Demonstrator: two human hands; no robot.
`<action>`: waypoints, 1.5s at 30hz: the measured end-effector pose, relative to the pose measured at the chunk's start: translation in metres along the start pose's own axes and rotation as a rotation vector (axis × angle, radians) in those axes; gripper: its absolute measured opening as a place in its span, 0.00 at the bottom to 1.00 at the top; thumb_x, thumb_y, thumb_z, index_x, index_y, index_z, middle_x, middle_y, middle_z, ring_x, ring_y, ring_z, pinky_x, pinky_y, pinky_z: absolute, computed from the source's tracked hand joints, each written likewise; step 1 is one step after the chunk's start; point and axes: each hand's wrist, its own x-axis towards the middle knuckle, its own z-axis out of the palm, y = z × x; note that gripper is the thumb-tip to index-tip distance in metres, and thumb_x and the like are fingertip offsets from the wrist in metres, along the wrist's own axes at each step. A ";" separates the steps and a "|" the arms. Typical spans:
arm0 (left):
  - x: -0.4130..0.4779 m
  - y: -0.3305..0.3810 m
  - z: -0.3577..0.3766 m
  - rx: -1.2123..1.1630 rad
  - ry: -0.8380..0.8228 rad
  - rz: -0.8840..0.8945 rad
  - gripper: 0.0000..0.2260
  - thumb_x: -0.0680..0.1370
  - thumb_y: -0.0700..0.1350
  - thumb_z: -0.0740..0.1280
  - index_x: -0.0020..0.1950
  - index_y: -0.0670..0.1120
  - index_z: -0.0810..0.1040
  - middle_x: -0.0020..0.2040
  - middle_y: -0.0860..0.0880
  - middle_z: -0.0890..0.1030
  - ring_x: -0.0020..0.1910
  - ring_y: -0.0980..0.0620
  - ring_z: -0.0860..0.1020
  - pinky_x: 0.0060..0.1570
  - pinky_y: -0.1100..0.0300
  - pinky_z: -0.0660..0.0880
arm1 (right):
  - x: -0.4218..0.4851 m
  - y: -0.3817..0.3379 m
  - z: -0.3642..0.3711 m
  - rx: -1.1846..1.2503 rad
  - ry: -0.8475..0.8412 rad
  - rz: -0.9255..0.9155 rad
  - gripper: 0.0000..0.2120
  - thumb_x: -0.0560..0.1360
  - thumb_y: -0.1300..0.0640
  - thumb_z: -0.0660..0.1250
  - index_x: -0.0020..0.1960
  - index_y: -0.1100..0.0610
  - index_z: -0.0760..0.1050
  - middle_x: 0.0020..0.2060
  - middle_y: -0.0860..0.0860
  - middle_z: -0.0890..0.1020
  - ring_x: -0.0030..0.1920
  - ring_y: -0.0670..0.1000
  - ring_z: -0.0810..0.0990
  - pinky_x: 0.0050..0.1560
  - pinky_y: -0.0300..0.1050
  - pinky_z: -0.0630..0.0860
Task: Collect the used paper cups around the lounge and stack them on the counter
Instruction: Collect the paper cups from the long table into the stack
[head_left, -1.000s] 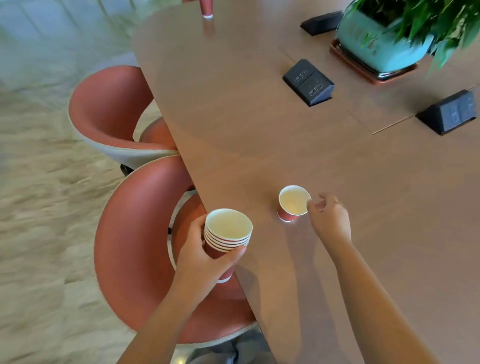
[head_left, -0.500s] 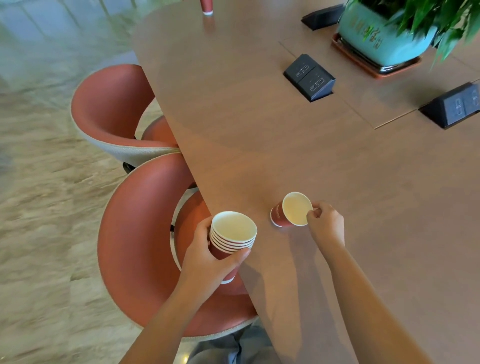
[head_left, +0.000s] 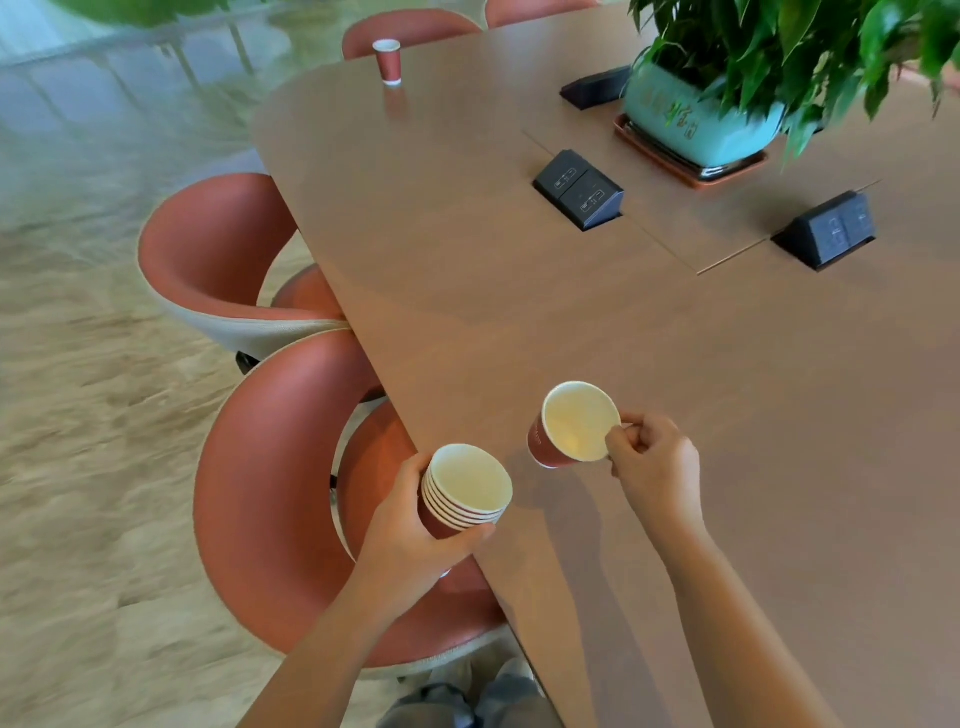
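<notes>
My left hand (head_left: 410, 535) grips a stack of several red paper cups (head_left: 465, 493) with white insides, held at the near edge of the brown table (head_left: 493, 291). My right hand (head_left: 654, 467) pinches the rim of a single red paper cup (head_left: 574, 423), which is tilted with its mouth toward me and lifted just above the tabletop, right of the stack. Another red paper cup (head_left: 388, 61) stands upright at the table's far end.
Two red shell chairs (head_left: 270, 467) (head_left: 208, 249) are tucked against the table's left edge. Black power socket boxes (head_left: 579, 189) (head_left: 826, 228) rise from the tabletop. A teal plant pot (head_left: 696, 124) on a tray stands at the back right. Pale marbled floor lies to the left.
My right hand took the single cup by its rim, tipped it and lifted it off the table. The left hand kept hold of the stack. The view rose toward the far end.
</notes>
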 end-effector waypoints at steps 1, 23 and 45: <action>-0.001 0.001 -0.001 0.012 -0.010 0.019 0.28 0.63 0.49 0.79 0.56 0.61 0.68 0.51 0.73 0.74 0.53 0.71 0.72 0.43 0.80 0.69 | -0.004 -0.006 -0.004 0.036 0.009 -0.013 0.08 0.72 0.63 0.61 0.42 0.51 0.75 0.28 0.49 0.75 0.28 0.45 0.75 0.26 0.29 0.69; -0.029 0.028 -0.006 0.218 -0.058 0.255 0.30 0.61 0.62 0.73 0.59 0.73 0.63 0.57 0.70 0.73 0.58 0.67 0.72 0.51 0.78 0.67 | -0.057 -0.040 -0.027 0.216 -0.200 -0.192 0.11 0.73 0.65 0.64 0.40 0.50 0.78 0.20 0.45 0.72 0.21 0.43 0.68 0.25 0.31 0.67; -0.067 0.036 0.035 0.133 -0.035 0.195 0.34 0.59 0.56 0.79 0.60 0.65 0.67 0.58 0.66 0.74 0.59 0.67 0.72 0.52 0.77 0.68 | -0.077 -0.004 -0.031 0.040 -0.405 -0.293 0.13 0.72 0.65 0.65 0.47 0.49 0.81 0.26 0.55 0.71 0.28 0.44 0.66 0.29 0.32 0.64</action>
